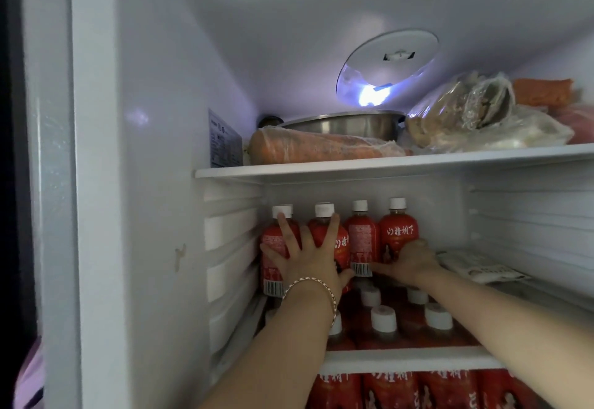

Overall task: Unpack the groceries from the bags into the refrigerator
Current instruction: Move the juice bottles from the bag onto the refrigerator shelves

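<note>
Several red-labelled drink bottles with white caps stand in a row at the back of the middle refrigerator shelf. My left hand, a bracelet on its wrist, presses with spread straight fingers against the two leftmost bottles. My right hand curls round the base of the rightmost bottle. More of the same bottles stand in front of the row, below my arms, and others fill the shelf underneath.
The top shelf holds a wrapped carrot, a steel bowl and bagged food. A flat white packet lies right of the bottles. The refrigerator's left wall is close; its lamp glows above.
</note>
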Motion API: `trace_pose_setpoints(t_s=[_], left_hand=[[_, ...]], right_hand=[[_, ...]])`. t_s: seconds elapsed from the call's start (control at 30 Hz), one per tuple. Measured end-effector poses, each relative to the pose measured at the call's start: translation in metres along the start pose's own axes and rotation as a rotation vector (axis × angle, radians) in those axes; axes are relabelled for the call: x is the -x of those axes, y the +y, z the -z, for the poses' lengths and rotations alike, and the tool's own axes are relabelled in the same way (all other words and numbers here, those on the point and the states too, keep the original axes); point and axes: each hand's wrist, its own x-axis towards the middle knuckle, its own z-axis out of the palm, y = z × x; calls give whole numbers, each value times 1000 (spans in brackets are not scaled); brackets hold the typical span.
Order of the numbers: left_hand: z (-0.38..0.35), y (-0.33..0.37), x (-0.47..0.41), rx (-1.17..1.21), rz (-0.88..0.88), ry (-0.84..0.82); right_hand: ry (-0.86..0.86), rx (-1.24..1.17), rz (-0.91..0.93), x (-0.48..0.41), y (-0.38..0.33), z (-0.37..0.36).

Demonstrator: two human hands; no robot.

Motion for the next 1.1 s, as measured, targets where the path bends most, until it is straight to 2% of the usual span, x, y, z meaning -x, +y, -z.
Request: trace_pose_setpoints(t_s=[0.2, 0.33, 0.47, 0.6, 0.7, 0.8, 0.9, 1.1], left_hand=[[7, -3, 12, 26, 0, -34], [29, 6, 36, 14, 98, -251], [55, 18, 86, -9, 196, -137], [86, 14, 156, -201, 276, -91], [114, 0, 220, -264, 411, -168], [140, -16, 289, -333, 555, -344], [167, -35, 386, -317, 763, -466], [218, -17, 593, -270, 1196, -417]], right_hand=[[-27, 69, 258, 47, 1, 20], [-123, 164, 488, 89, 0, 30], [-172, 164, 689, 132, -7, 45], [-268, 70, 885, 181, -12, 49], [-380, 35, 1032, 232, -19, 49], [-437, 78, 1169, 289, -27, 38], [-571, 119, 1348, 368, -33, 29], [-796, 145, 1692, 550, -23, 44]])
